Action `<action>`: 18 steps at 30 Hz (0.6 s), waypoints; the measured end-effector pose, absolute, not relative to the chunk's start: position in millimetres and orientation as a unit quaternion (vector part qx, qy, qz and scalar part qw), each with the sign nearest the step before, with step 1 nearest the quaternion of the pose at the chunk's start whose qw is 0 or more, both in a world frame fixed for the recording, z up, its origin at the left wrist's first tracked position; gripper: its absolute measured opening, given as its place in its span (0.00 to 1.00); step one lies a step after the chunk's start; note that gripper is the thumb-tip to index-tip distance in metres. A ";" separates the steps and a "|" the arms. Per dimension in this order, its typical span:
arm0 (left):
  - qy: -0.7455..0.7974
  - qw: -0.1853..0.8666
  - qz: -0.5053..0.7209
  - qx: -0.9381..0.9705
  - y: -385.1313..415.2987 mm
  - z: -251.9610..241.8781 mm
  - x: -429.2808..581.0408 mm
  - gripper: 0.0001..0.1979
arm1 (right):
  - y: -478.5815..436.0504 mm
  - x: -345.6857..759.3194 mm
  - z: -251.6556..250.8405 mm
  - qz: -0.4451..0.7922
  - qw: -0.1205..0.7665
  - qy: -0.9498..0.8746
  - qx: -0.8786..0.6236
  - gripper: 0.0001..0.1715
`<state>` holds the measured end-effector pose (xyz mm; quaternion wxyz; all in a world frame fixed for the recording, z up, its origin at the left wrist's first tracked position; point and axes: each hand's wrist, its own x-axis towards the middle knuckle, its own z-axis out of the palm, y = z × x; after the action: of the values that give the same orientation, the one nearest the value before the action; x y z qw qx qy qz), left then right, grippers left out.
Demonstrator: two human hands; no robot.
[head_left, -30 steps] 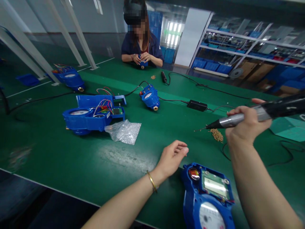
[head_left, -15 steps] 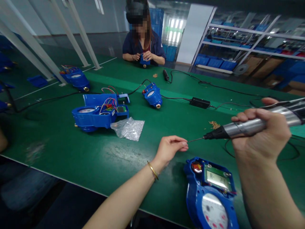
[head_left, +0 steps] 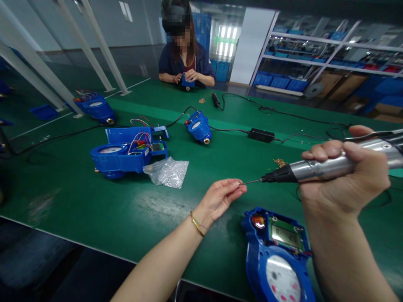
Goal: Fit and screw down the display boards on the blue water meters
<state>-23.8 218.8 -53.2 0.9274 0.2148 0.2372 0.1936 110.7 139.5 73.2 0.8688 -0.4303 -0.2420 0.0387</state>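
Observation:
My right hand (head_left: 343,172) is wrapped round a silver and black electric screwdriver (head_left: 317,169), its thin bit pointing left. At the bit's tip, the thumb and fingertips of my left hand (head_left: 222,197) pinch a tiny brass-coloured screw (head_left: 239,183), mostly hidden by the fingers. Below the hands lies an open blue water meter (head_left: 258,256), showing a round dial, a green circuit board and a small display (head_left: 285,235). A pile of small brass-coloured screws (head_left: 279,162) rests on the table behind the screwdriver.
Another blue meter (head_left: 122,161) with loose wires stands at left beside a clear plastic bag (head_left: 171,173). A smaller meter (head_left: 199,128) sits mid-table near a black adapter (head_left: 261,135) and cables. Across the green table (head_left: 151,235), a person (head_left: 187,63) handles a blue part.
The screwdriver has shifted slightly left, and its tip now meets my left fingertips. My left hand has turned so that its thumb and palm face up more. The view has moved slightly.

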 end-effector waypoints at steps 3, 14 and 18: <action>0.233 0.929 0.198 0.210 219.1 -53.7 -23.6 0.07 | 139.2 112.4 73.7 0.030 0.867 -0.250 -0.430 0.21; 0.232 0.903 0.235 0.274 209.8 -54.5 -21.8 0.07 | 138.2 105.9 74.9 0.004 0.852 -0.321 -0.414 0.19; 0.199 0.852 0.282 0.393 209.4 -58.8 -21.7 0.07 | 135.1 112.0 75.9 0.009 0.860 -0.298 -0.413 0.18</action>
<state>-21.7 209.4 -58.8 0.8523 0.3934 0.1985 0.2818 112.0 135.1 75.9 0.8604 -0.4132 -0.2981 0.0091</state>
